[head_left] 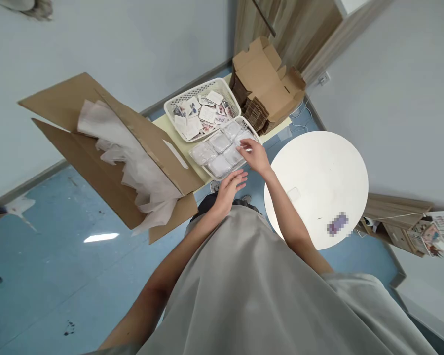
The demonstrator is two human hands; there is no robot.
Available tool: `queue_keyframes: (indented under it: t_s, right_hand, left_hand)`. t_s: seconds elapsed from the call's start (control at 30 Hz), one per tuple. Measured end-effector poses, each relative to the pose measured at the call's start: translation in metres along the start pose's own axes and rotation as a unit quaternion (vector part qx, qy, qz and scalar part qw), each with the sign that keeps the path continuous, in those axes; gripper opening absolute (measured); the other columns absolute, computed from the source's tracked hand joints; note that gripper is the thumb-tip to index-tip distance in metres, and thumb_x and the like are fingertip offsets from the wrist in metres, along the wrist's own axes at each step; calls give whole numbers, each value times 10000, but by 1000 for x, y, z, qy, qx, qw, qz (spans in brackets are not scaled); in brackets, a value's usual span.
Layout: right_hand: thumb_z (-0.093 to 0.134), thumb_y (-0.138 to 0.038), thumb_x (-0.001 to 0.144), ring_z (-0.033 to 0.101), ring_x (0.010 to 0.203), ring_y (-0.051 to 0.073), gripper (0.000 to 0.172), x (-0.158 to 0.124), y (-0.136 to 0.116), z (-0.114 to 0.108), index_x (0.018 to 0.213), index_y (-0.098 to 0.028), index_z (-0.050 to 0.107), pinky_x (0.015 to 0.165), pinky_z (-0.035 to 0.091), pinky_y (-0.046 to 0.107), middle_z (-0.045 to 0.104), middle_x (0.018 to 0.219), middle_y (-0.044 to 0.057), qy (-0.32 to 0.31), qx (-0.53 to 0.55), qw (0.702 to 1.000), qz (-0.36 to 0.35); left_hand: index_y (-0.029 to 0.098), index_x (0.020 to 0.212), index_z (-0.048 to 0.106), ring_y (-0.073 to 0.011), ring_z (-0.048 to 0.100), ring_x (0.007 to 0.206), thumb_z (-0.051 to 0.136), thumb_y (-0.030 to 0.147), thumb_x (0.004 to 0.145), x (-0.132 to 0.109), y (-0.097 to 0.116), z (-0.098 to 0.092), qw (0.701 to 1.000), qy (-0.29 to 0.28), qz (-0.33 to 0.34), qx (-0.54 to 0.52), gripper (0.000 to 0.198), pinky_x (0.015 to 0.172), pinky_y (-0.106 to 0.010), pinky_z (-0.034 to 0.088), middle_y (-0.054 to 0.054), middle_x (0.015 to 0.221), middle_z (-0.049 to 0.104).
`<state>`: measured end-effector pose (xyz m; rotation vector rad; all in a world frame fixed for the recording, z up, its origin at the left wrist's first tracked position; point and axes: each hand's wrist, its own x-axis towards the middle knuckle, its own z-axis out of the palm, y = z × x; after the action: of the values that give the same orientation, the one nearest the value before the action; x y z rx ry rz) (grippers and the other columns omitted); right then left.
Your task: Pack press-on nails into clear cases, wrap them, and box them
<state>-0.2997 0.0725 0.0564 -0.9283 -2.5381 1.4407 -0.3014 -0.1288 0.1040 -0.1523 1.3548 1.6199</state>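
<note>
My right hand (pixel 254 154) reaches over the near white basket (pixel 207 171) that holds several clear plastic pouches (pixel 219 143). Its fingers are curled and pinched at the basket's right side, on a pouch as far as I can tell. My left hand (pixel 232 185) hovers just in front of that basket, fingers stretched out and apart, holding nothing. A second white basket (pixel 173 102) behind it holds several small printed cards (pixel 203 114).
A large open cardboard box (pixel 107 162) with white tissue paper (pixel 133 162) stands at the left. A stack of flat and folded cardboard boxes (pixel 266 84) sits at the back. A round white table (pixel 318 182) is at the right. The floor is blue.
</note>
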Motion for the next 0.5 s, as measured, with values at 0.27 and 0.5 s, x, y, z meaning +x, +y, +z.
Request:
queue_keyframes:
  t_s: [0.27, 0.5]
  right_hand:
    - [694, -395, 1117, 743, 1295, 346, 342, 127, -85, 96, 1340, -151, 778, 1207, 555, 500, 820, 1328, 174, -131, -201, 970, -40]
    - [749, -359, 1097, 658, 1500, 417, 450, 161, -91, 149, 1439, -66, 727, 1281, 511, 551, 731, 1527, 272, -168, -307, 933, 84]
  left_hand:
    - [315, 1389, 761, -324, 722, 1433, 705, 534, 1102, -34, 53, -14, 988, -22, 155, -5, 366, 1190, -520, 595, -104, 1564, 746]
    - [327, 1361, 786, -313, 745, 1399, 720, 555, 1106, -46, 84, -44, 981, 12, 174, -83, 348, 1175, -502, 607, -91, 1511, 780]
